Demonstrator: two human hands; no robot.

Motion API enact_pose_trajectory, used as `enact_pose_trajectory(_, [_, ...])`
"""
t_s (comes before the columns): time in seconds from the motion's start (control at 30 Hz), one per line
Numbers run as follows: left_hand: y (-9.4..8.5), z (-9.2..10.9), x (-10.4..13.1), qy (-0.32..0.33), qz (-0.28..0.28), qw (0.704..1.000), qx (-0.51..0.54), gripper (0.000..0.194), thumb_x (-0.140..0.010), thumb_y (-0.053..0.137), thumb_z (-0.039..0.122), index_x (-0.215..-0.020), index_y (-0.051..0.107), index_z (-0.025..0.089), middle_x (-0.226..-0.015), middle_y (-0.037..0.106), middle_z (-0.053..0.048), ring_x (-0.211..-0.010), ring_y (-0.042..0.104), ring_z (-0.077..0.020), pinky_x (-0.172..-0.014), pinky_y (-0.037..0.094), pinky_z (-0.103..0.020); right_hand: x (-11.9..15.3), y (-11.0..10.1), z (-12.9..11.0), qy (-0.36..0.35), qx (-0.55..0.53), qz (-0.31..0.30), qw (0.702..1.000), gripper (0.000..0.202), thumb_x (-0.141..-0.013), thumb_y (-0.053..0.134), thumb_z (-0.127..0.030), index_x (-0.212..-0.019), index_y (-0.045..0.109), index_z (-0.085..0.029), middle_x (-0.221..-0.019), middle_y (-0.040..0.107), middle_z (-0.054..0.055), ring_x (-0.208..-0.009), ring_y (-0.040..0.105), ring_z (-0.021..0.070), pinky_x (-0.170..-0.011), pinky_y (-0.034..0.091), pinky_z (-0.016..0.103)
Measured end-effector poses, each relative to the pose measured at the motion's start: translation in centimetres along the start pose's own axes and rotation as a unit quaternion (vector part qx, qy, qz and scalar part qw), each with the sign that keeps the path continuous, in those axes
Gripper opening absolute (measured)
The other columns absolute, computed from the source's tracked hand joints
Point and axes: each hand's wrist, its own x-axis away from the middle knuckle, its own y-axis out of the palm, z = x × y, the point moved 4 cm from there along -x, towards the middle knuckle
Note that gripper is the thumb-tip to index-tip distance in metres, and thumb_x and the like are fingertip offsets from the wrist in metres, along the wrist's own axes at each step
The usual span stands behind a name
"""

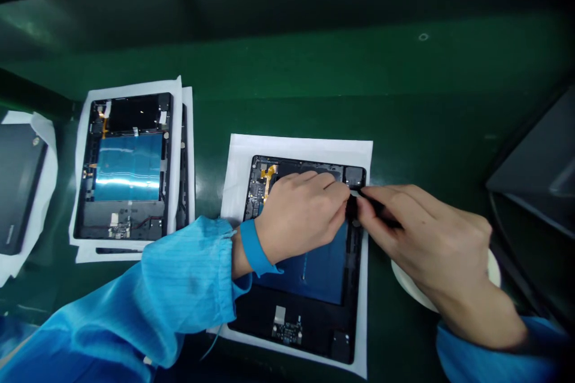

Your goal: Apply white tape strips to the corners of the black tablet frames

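An opened tablet [309, 269] with a blue battery area, circuit boards and an orange flex cable [268, 178] lies on a white sheet [296, 146]. Over its upper part rests my left hand [305, 212], fingers curled and pinched near the tablet's right edge. My right hand [426, 245] comes in from the right, thumb and index finger pressed together at that same edge. Between the two sets of fingertips a small pale piece [355, 192] shows; its kind is too small to make out. A blue wrist strap [257, 246] circles my left wrist.
To the left, another opened tablet [128, 167] lies on white sheets above a further one. A dark closed device [20, 185] sits on white wrapping at the far left. Under my right hand is a round pale object [415, 290]. A grey panel [539, 161] stands at the right.
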Motion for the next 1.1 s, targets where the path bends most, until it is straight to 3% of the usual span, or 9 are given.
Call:
enact_pose_trajectory(0.3, [-0.11,0.05,-0.01,0.006,0.006,1.000,0.001,0.020,-0.094,0.047,0.020,-0.080,0.060,0.018,-0.076,0.062,-0.001,-0.071,0.058,-0.0186,-0.062,0.044,-0.034,0.16,0.10,0.21,0.012,-0.005,-0.017,1.000,0.010,-0.088,0.064,-0.019,-0.098,0.061,-0.019,-0.080,0.072,-0.001,-0.063,0.063,0.0110,-0.051,0.040,0.025])
enact_pose_trajectory(1.1, [-0.11,0.09,0.13,0.001,-0.002,1.000,0.005,0.016,-0.094,0.049,0.020,-0.082,0.060,0.018,-0.078,0.062,-0.002,-0.076,0.060,-0.0194,-0.065,0.045,-0.034,0.11,0.36,0.30,0.011,-0.059,-0.039,0.997,0.011,-0.089,0.064,-0.020,-0.099,0.065,-0.017,-0.091,0.071,0.003,-0.067,0.062,0.0117,-0.056,0.042,0.026])
